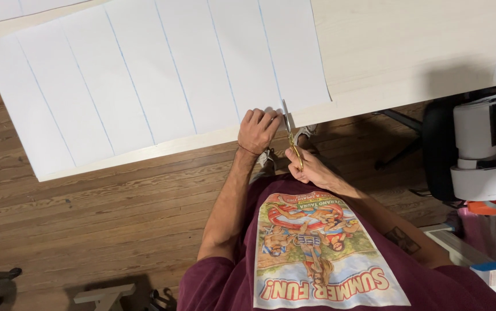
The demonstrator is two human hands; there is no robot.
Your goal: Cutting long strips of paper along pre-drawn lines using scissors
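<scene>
Left hand presses flat, fingers curled, on the large white paper sheet at its near edge, centre frame; right hand grips gold-handled scissors, blades entering beside a pale blue ruled line. Cutting well likely means following that line, paper held taut. Both forearms angle up from the lower frame over the tabletop.

The desk is left bare to the right of the paper sheet, so open room is offered there. The near edge is occupied by the left hand and the scissors. Further right, passage is blocked by a black chair.
</scene>
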